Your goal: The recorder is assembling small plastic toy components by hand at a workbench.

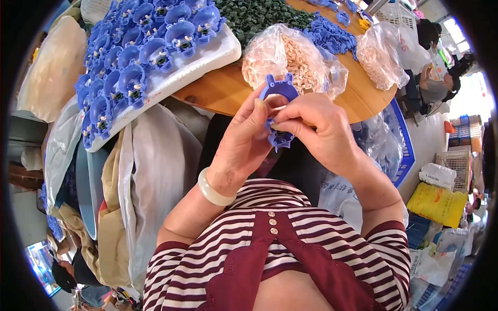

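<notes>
My left hand (pixel 244 137) is closed around the side of a blue plastic toy part (pixel 280 87), a rounded ring-like shell with small knobs on top and a spiky lower end. The part is held up in front of my body, beyond the shirt. My right hand (pixel 320 127) comes from the right, its thumb and forefinger pinched together against the part's middle. Whatever lies between those fingertips is too small and hidden to name. A bag of small peach-coloured plastic pieces (pixel 298 59) stands just beyond both hands.
Left of my hands, a white foam board (pixel 207 61) holds rows of similar blue parts. On the round wooden table (pixel 218 96) lie dark green pieces (pixel 259 19), loose blue pieces (pixel 332 35) and another peach-filled bag (pixel 381 59). A blue crate (pixel 405 140) stands at right.
</notes>
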Available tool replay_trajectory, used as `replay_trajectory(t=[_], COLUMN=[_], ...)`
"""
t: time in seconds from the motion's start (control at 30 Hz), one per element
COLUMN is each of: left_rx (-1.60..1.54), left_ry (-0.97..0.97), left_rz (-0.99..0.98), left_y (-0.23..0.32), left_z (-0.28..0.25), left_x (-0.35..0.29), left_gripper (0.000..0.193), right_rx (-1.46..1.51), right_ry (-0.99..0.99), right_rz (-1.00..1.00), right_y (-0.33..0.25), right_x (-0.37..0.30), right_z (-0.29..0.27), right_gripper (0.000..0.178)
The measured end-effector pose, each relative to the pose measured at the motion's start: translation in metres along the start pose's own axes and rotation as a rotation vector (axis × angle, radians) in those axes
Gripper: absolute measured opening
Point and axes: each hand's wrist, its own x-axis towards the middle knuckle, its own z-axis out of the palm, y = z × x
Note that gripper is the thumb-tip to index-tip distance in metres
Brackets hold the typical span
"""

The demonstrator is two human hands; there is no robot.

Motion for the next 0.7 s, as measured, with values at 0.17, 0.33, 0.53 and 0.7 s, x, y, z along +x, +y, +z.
replay_trajectory(t=[0.17, 0.33, 0.53, 0.7], left_rx=[0.026, 0.004, 0.080, 0.070], left_ry=[-0.066, -0.130, -0.121, -0.097], left_rz=[0.029, 0.007, 0.036, 0.046], left_y=[0.001, -0.001, -0.004, -0.008], left_z=[-0.006, -0.005, -0.004, -0.010], left_x=[-0.019, -0.032, -0.041, -0.043], left_gripper=[0.051, 0.054, 0.052, 0.048], right_rx=[-0.121, 0.021, 0.000, -0.239], right_ry=[0.056, 0.030, 0.057, 0.149], right_rz=[-0.029, 0.177, 0.128, -0.144], right_y=[-0.022, -0.043, -0.049, -0.034], right_x=[-0.013, -0.024, -0.034, -0.036], right_z=[0.012, 0.013, 0.018, 0.029], right_gripper=[0.008, 0.009, 0.008, 0.007])
